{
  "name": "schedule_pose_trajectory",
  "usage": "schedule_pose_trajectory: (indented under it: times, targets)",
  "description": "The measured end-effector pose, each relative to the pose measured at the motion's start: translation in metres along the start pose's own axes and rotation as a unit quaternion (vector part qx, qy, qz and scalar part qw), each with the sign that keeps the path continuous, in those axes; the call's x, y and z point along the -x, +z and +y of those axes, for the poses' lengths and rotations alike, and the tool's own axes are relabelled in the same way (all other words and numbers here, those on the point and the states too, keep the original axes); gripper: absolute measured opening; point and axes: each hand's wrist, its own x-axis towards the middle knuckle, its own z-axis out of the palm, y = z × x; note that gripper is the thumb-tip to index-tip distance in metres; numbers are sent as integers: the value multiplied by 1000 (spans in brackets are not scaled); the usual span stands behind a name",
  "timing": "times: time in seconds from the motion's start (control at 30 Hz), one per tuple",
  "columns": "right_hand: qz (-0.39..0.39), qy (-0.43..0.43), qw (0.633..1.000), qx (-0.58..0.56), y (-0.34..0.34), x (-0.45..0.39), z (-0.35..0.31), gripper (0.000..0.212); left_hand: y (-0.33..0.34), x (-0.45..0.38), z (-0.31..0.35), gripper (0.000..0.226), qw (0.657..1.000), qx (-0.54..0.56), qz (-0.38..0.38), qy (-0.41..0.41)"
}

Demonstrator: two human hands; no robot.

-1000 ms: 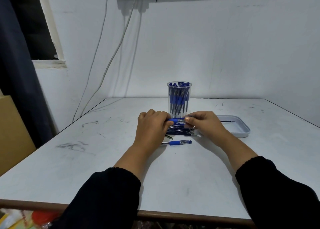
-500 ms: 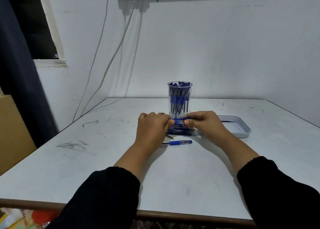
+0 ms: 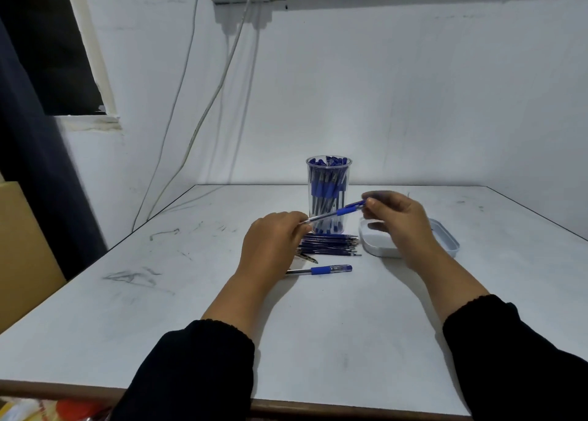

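A blue-gripped pen (image 3: pixel 337 213) is held tilted above the table, its right end higher. My left hand (image 3: pixel 272 245) pinches its lower left end and my right hand (image 3: pixel 397 220) pinches its raised right end. Behind the pen stands a clear cup (image 3: pixel 328 194) packed with several blue pens. A pile of dark pen refills (image 3: pixel 331 245) lies flat in front of the cup. Another blue-gripped pen (image 3: pixel 321 270) lies on the table nearer to me.
A shallow white tray (image 3: pixel 445 241) sits at the right, partly behind my right hand. A small dark pointed piece (image 3: pixel 307 257) lies beside my left hand. The white table (image 3: pixel 318 341) stands against a wall, with cables hanging at the left.
Both hands lifted the pen off the refill pile. My right hand rose and moved right, so the pen now tilts upward to the right.
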Motion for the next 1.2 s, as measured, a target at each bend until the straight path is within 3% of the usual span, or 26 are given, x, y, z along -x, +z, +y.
schedule_pose_trajectory:
  times: [0.23,0.33,0.43,0.57,0.7,0.93,1.1,1.2]
  targets:
    - [149,-41,976,-152,-10,-21,-26,14,2,-16,1,28,995,56,8,-77]
    - [196,-114,966,-126,-10,-46,-55,14,5,-39,6,43,991,76,-20,-112]
    - [214,-200,956,4,-6,-76,-84,18,12,-64,15,70,982,95,-65,-151]
    - [138,-256,913,286,9,-103,-103,32,32,-87,20,96,958,199,-99,-184]
    - [44,-227,879,416,26,-107,-104,33,48,-89,18,101,942,250,-101,-201]
    - [-62,-136,848,508,38,-104,-62,30,53,-88,12,89,949,230,-78,-203]
    - [-44,-142,840,522,36,-98,-39,44,53,-87,13,89,948,239,-74,-199]
    - [-28,-178,850,496,34,-90,-33,38,50,-86,14,91,944,243,-88,-205]
